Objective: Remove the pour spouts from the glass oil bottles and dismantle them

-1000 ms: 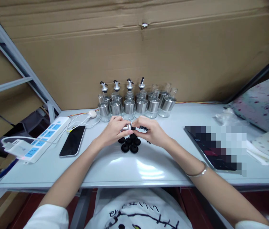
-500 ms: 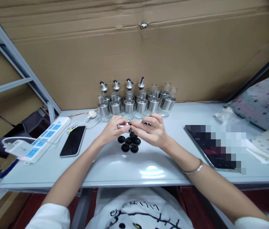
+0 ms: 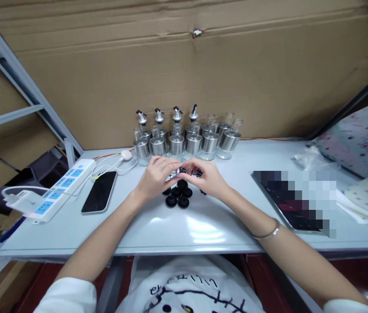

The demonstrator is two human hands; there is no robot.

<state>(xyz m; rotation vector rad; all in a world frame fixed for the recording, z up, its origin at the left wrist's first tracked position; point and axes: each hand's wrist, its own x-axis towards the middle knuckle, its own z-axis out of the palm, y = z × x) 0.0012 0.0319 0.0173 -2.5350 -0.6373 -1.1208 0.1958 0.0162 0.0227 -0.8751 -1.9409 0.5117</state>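
Above the middle of the table, my left hand (image 3: pixel 156 179) and my right hand (image 3: pixel 209 177) meet fingertip to fingertip. My left fingers close around a small silver pour spout (image 3: pixel 177 172), mostly hidden by them. Pinched in my right fingers is a black rubber stopper (image 3: pixel 183 170), right against the spout. Several more black rubber stoppers (image 3: pixel 171 201) lie in a cluster just below my hands. Some small black parts (image 3: pixel 199 172) show behind my right fingers, partly covered. Beyond stand glass bottles (image 3: pixel 176 144) with steel sleeves; several at the back carry pour spouts (image 3: pixel 177 114).
To the left lie a phone (image 3: pixel 99 192), a white power strip (image 3: pixel 65 190) and a cable with a round white plug (image 3: pixel 126 155). A tablet (image 3: pixel 278 200), partly blurred out, lies on the right near a clear plastic bag (image 3: pixel 312 157). Cardboard (image 3: pixel 269 78) walls off the back.
My right hand has turned inward and its fingers now close on a black stopper at the spout. My left hand has rolled over, its back more upward.
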